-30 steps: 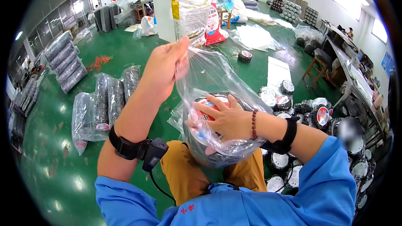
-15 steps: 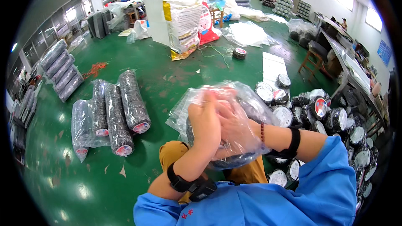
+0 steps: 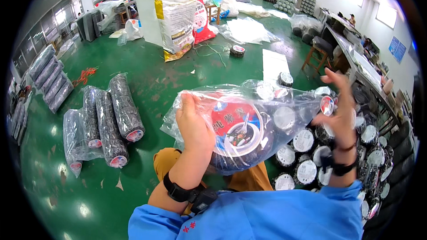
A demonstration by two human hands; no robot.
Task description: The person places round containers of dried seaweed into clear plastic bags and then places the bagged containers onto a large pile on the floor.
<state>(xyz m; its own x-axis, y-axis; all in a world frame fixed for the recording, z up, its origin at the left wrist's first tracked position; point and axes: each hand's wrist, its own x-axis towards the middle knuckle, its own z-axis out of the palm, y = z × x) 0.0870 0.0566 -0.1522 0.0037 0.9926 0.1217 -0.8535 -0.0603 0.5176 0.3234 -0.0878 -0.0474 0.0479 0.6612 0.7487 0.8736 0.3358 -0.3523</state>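
A clear plastic bag [image 3: 284, 106] is spread out in front of me above my knees. Inside it, at the bottom, lies a round dark pack with a red, white and blue picture label [image 3: 235, 126]. My left hand [image 3: 195, 126] grips the bag's left edge, fingers closed on the film. On the other side, my right hand [image 3: 340, 109] is raised with thumb and fingers wide apart, close to the bag's stretched right corner. Whether the film touches its fingers I cannot tell.
Several bagged rolls of dark round packs [image 3: 126, 109] lie on the green floor at left. A heap of round packs with white labels [image 3: 307, 171] sits at right. Beyond are printed sacks [image 3: 178, 26], a stool [image 3: 318, 53], a long table [image 3: 351, 46] and a pillar [image 3: 144, 9].
My hands were close together over the bag; now my right hand has swung out to the right and opened. The bag is pulled wide and the pack's label shows. The view has shifted slightly.
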